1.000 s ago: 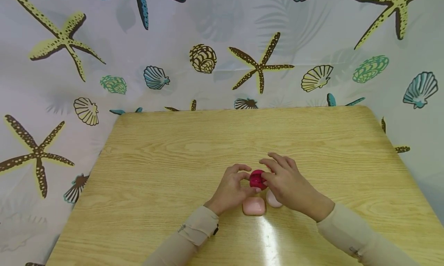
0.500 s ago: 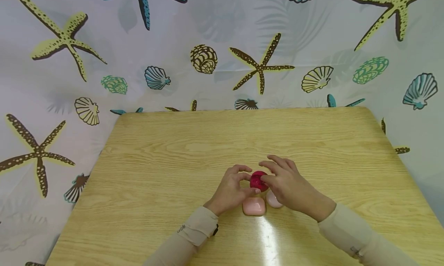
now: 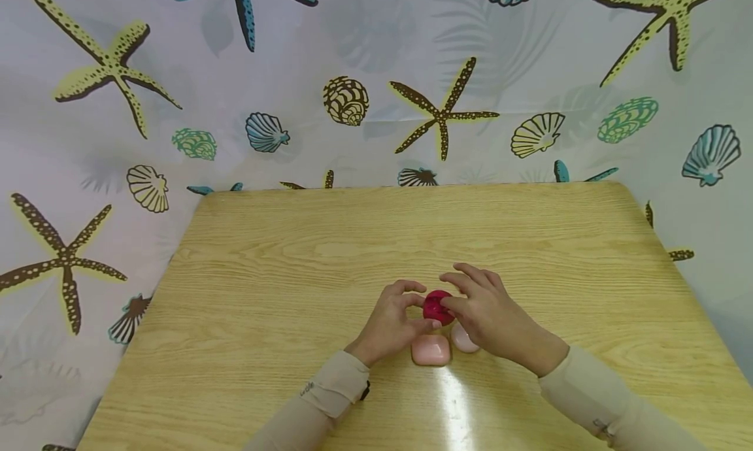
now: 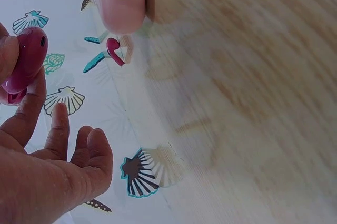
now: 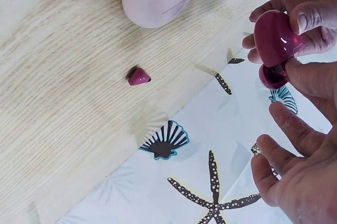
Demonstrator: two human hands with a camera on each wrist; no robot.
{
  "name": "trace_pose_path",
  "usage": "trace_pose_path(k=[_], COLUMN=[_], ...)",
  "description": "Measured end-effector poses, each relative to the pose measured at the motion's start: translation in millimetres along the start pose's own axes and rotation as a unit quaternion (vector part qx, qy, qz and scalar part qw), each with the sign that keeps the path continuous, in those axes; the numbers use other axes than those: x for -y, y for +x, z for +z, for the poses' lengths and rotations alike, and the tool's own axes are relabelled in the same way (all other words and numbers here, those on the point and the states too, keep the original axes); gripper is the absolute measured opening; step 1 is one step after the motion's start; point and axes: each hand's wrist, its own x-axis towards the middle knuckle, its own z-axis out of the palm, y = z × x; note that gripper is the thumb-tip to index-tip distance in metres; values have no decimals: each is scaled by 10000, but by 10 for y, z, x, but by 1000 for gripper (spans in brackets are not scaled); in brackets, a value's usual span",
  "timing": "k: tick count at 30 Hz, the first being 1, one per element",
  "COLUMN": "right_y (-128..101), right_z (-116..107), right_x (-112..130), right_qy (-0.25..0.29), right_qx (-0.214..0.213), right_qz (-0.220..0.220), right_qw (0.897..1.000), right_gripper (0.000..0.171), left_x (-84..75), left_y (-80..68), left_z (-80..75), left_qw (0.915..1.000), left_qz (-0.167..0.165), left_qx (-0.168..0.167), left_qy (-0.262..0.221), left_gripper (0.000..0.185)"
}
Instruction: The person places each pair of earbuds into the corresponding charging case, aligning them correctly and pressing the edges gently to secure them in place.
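Observation:
My left hand (image 3: 388,327) grips a glossy magenta earbud case (image 3: 434,315) between thumb and index finger. In the right wrist view the case (image 5: 275,39) stands open, its small lid (image 5: 270,80) hinged away and its inside dark. My right hand (image 3: 491,314) has thumb and index finger at the case's opening, the other fingers spread away. What these fingertips pinch inside is hidden. A loose magenta earbud (image 4: 111,48) lies on the table beyond the case; the right hand covers it in the head view.
Close in front of the hands lie a pink rounded-rectangular case-like object (image 3: 431,350) and a paler, rounder one (image 3: 463,340), partly behind the right hand. The wood-grain table (image 3: 282,274) ends at a white cloth (image 3: 376,59) printed with shells and starfish.
The magenta case has tilted slightly and come a little nearer in the hands. Both hands otherwise stay almost in place, and the pink objects have not moved.

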Motion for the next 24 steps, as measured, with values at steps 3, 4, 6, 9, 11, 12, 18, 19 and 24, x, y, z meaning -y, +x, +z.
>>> trace_pose_path(k=[3,4,6,9,11,12,18,19,24], right_y=[2,5,16,40,62,72,109,105,46], right_z=[-6,-10,-21,-39,-43,-41,40,61,207], right_x=[-11,-17,-31,-68,-101,-122,-300,-332,-487], right_qy=[69,111,195,456,610,672,719,707,529], right_qx=[-47,-72,-149,-397,-610,-706,-777,-695,-113], right_qz=[-4,-1,10,130,232,304,906,1019,1480], right_qw=[10000,9999,9997,9981,9960,9948,9902,9898,9875], right_gripper=[23,23,23,20,18,18,18,18,17], left_x=[4,7,11,17,20,20,31,33,43], left_y=[2,2,3,4,1,0,2,3,9], left_z=[2,3,4,8,6,5,4,5,14], left_qw=[10000,10000,10000,9999,9999,9998,9998,9998,9998], left_qz=[5,16,39,58,63,55,42,40,44], left_qx=[-18,-30,-54,-90,-110,-113,-154,-157,-169], left_qy=[-46,-53,-52,-96,-105,-124,-118,-112,-84], left_gripper=[21,22,22,23,23,23,23,23,22])
